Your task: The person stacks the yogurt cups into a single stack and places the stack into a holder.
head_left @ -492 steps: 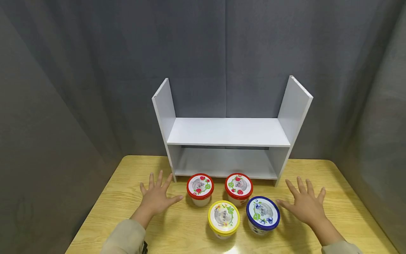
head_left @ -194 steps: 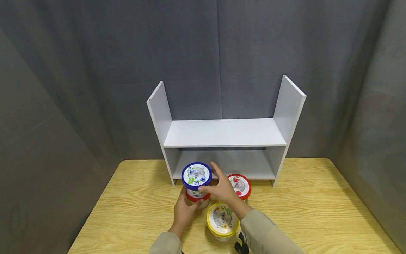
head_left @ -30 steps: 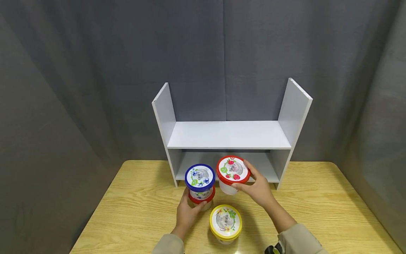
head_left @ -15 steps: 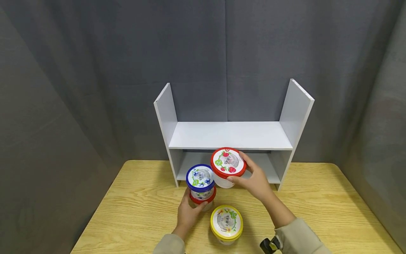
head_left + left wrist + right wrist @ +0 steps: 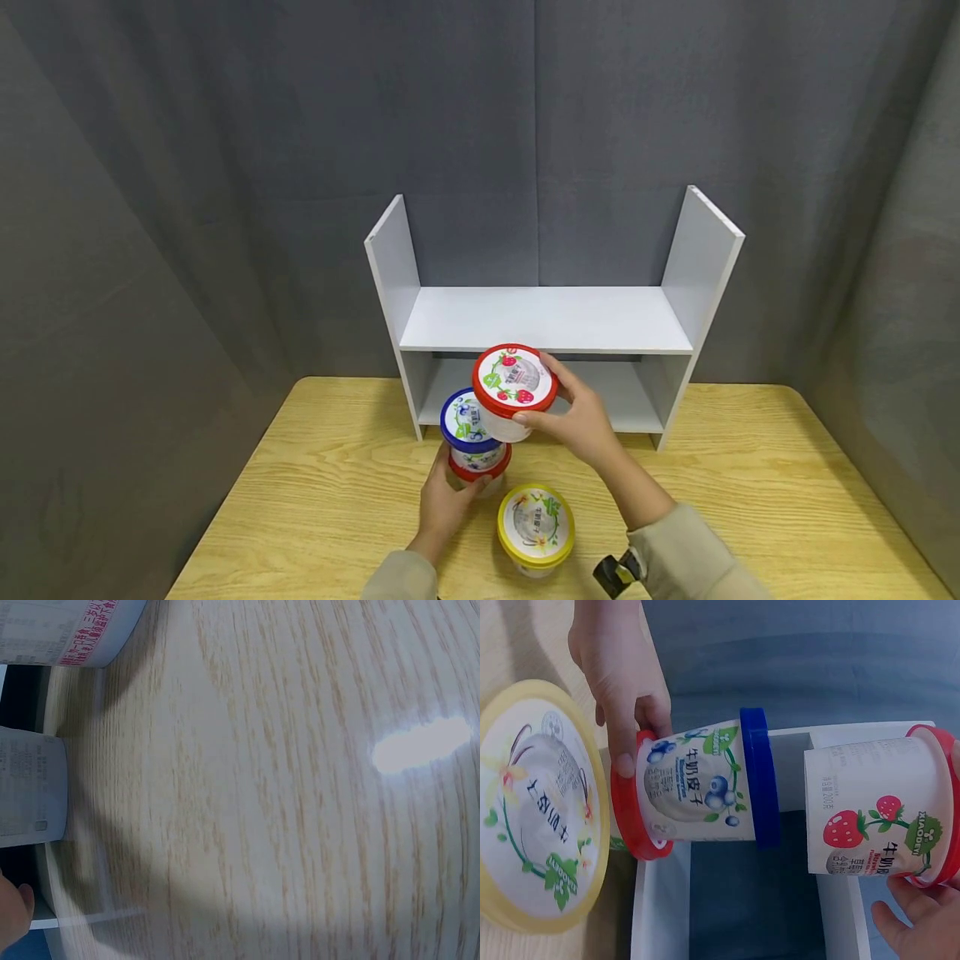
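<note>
Head view: our right hand (image 5: pixel 577 417) grasps the strawberry tub (image 5: pixel 512 379), thumb on the near edge of the lid and fingers round the far side. We have it raised in front of the shelf, above the blueberry tub and clear of its lid. We judge it light and fairly stiff, though whether it is full we cannot tell. The lid's thick red rim looks the firmest place to take hold; the smooth wall narrows towards the base, so a grip low down could slide, and a hard squeeze might dent it.

Below, the blueberry tub (image 5: pixel 467 429) stands upright, its glossy blue lid over a pale printed wall that could be plastic or coated paper. It rests on the lower red-lidded tub (image 5: pixel 630 806), which our left hand (image 5: pixel 442 500) grips at its lid. We expect that hold to steady the pair, since smooth, round tubs may shift on one another if nudged.

Nearer to us, the yellow-lidded tub (image 5: pixel 536 525) stands apart on the tabletop (image 5: pixel 315 500), its flat lid printed with flowers and leaves. The tabletop is pale, wood-grained and slightly shiny. Beyond the tubs we see the white shelf (image 5: pixel 543 317), made of straight, flat boards with tall side panels, and behind it the dark grey curtain (image 5: pixel 465 125), softly creased and matt.
</note>
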Demonstrator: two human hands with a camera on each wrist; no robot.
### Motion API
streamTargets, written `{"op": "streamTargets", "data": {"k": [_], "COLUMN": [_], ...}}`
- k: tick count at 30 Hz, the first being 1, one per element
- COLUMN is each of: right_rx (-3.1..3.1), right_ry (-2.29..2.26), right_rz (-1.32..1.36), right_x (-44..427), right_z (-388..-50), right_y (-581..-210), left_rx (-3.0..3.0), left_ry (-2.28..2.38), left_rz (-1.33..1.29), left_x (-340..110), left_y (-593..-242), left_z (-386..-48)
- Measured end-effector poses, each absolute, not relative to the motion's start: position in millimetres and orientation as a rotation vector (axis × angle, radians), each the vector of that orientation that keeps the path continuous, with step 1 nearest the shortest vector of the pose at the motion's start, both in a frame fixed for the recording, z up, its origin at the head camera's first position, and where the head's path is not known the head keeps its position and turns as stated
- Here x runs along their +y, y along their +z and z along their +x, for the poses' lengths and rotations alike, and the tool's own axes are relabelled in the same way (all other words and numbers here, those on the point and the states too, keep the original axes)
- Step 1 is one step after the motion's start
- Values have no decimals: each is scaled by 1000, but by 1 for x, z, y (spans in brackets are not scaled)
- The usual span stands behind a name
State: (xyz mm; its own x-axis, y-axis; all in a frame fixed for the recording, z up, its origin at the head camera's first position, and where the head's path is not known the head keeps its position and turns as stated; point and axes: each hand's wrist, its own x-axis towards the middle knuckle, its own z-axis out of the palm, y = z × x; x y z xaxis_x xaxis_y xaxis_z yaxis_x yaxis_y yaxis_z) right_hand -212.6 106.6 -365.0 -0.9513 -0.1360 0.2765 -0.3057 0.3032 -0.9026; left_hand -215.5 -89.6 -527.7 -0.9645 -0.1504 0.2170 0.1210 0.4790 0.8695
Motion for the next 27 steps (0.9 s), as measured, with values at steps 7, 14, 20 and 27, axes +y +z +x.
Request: {"op": "streamTargets", "data": {"k": [7,14,20,27], "right_rx": [-2402,-2426,-2411,-2413], "right_ry": [1760,1826,1864,1847], "right_rz": [428,425,434,448], "right_x": [91,75,66,64], "right_z": [-224,-222,-217,-235], "right_y": [-367,-354,-345,-369], "left_rx": [-2460,-2448,-2435,-2451], "left_ry": [-1476,-1476,-1493,-1491], "left_rz": [0,-20,-35,-17], "left_x": [-91,-92,-91,-91], "left_y": [-528,-529,-527,-527], "left_z": [-216,-216,-215,-214]}}
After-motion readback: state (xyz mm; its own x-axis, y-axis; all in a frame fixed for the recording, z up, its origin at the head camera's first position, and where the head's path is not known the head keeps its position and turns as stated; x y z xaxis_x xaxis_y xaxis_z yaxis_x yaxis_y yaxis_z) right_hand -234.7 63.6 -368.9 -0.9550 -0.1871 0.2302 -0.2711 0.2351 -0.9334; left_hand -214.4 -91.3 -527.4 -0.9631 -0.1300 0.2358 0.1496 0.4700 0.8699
